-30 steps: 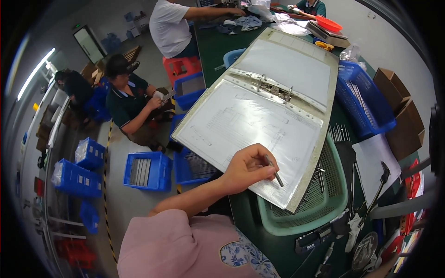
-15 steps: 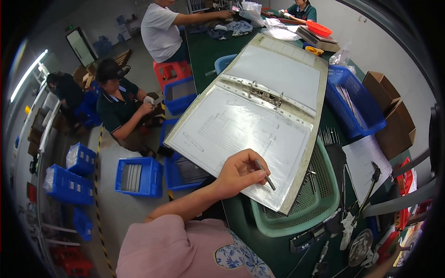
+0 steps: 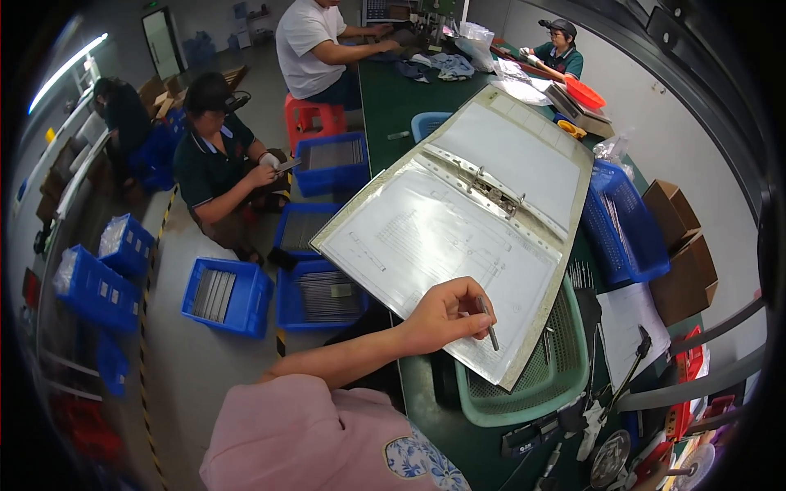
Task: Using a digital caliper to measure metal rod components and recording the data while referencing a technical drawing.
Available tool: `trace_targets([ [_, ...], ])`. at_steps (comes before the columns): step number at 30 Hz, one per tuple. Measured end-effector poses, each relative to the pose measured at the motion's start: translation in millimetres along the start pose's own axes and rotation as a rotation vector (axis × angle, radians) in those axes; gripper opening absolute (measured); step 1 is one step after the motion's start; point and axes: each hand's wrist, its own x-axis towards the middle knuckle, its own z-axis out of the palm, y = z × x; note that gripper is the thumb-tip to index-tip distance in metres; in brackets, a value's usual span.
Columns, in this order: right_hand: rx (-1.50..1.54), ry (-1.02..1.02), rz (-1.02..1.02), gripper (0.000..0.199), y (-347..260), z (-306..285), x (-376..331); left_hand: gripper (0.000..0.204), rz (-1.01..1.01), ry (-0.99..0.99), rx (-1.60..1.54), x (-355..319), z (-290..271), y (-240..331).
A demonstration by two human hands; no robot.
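Note:
My left hand (image 3: 450,317) is closed, pinching a short, thin grey metal rod (image 3: 494,334) between thumb and fingers. The rod points down over the lower right part of an open ring binder (image 3: 528,372). A clear-sleeved page with a technical line drawing (image 3: 409,233) lies on the binder's near side, with glare across it. The binder's metal ring clasp (image 3: 491,195) stands between this page and a paler one beyond. A green plastic basket (image 3: 524,407) sits partly under the binder, holding a few metal pieces. My right hand is not in view.
Blue bins of metal strips (image 3: 211,299) stand on the floor at left, beside a seated co-worker (image 3: 217,155). Right of the binder are a blue basket (image 3: 622,237), cardboard boxes (image 3: 688,278), a paper sheet (image 3: 626,315) and a digital caliper (image 3: 524,440). Other people work farther back.
The whole view has shifted, so the binder and bins sit differently in the picture. My left hand still pinches the rod over the page. The person in white has drawn an outstretched arm in.

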Motion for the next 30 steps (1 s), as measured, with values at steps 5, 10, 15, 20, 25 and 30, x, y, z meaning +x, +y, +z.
trace_targets([
  [5, 0.047, 0.033, -0.001, 0.027, -9.6, -1.9, 2.0, 0.015, 0.003, 0.017, 0.017, -0.7, 1.6, 0.1],
  [10, 0.077, 0.066, 0.019, 0.028, -24.1, -11.2, -13.8, 0.014, 0.002, 0.038, 0.008, 0.3, 3.4, 0.7],
  [15, 0.086, 0.081, 0.059, 0.028, 3.4, -30.3, -33.9, 0.014, 0.016, 0.017, -0.004, -2.6, 2.2, -1.9],
  [20, 0.091, 0.086, 0.112, 0.028, -2.2, -41.0, -76.3, 0.015, 0.017, -0.025, -0.006, -4.3, -1.1, -3.4],
  [25, 0.337, -0.084, 0.295, 0.029, -63.6, -49.8, -186.3, 0.016, -0.028, -0.127, 0.011, 1.1, -4.0, -2.8],
  [30, 0.003, -0.223, 0.425, 0.026, -237.0, 3.6, -303.2, 0.013, 0.048, -0.020, 0.211, 6.0, -5.7, -1.4],
])
